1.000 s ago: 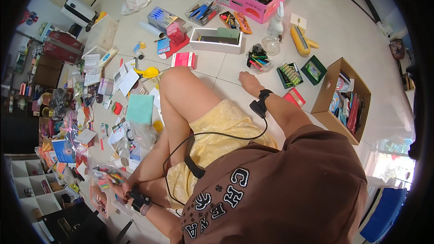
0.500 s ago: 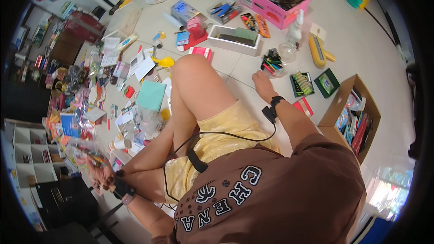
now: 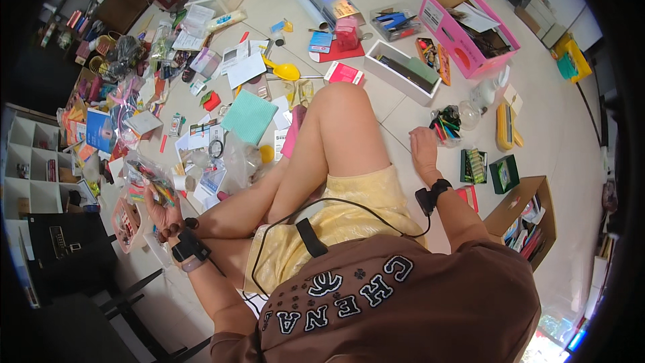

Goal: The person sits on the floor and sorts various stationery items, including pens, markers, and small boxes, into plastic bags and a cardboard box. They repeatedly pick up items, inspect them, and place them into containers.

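Note:
Low at the left, my left hand (image 3: 163, 210) is closed round a clear plastic bag (image 3: 149, 180) with colourful, slim, pen-like things in it. A pink basket (image 3: 125, 227) with small items stands just beside that hand. My right hand (image 3: 423, 148) is on the floor right of my knees, fingers a little bent and nothing seen in them. Its fingertips lie at the near left edge of a clear container of pens (image 3: 446, 125); whether they touch it I cannot make out. Close by are a green box of small wrapped sticks (image 3: 474, 166) and a dark green box (image 3: 504, 174).
Loose papers, bags and small goods, with a turquoise sheet (image 3: 249, 117) and a yellow scoop (image 3: 285, 70), cover the left floor. Ahead stand a white box (image 3: 402, 74) and a pink box (image 3: 470, 33). A filled cardboard box (image 3: 526, 218) sits at the right. A cable crosses my lap.
The view has turned, so most things sit further right or lower. My left hand has come up slightly with the bag. My right hand stays beside the pen container.

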Motion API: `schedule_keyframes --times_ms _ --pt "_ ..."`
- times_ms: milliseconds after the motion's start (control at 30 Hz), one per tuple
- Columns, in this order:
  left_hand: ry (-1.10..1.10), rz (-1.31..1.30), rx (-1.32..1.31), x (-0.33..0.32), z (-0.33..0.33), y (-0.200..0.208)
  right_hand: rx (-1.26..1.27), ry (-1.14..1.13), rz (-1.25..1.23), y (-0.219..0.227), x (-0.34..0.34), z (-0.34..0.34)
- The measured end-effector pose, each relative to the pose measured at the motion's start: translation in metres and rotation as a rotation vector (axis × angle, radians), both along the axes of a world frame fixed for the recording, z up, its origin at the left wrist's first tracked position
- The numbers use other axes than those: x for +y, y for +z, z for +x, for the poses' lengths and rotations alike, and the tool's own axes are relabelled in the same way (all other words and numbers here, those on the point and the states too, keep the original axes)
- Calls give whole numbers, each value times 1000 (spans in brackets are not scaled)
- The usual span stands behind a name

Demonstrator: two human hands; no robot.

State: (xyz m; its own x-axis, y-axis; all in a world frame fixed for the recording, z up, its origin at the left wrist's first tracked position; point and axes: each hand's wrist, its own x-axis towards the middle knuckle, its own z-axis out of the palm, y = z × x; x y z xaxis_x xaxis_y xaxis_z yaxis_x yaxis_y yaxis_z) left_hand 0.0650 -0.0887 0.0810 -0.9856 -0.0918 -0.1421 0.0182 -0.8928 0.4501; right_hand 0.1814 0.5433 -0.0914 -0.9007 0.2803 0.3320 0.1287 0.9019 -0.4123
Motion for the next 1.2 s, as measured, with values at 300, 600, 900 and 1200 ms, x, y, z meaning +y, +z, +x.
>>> schedule_keyframes --times_ms 300,600,900,1200 --pt "-86 -30 -48 -17 -41 -46 -406 -39 -922 37 -32 -185" --pt "77 -221 -209 -12 -57 -62 -715 419 -711 8 -52 -326" --pt "153 -396 -243 27 -68 -39 -37 -376 -274 -13 -31 -422" --pt "160 -387 -296 22 -63 -45 -456 795 -136 17 -167 -448"
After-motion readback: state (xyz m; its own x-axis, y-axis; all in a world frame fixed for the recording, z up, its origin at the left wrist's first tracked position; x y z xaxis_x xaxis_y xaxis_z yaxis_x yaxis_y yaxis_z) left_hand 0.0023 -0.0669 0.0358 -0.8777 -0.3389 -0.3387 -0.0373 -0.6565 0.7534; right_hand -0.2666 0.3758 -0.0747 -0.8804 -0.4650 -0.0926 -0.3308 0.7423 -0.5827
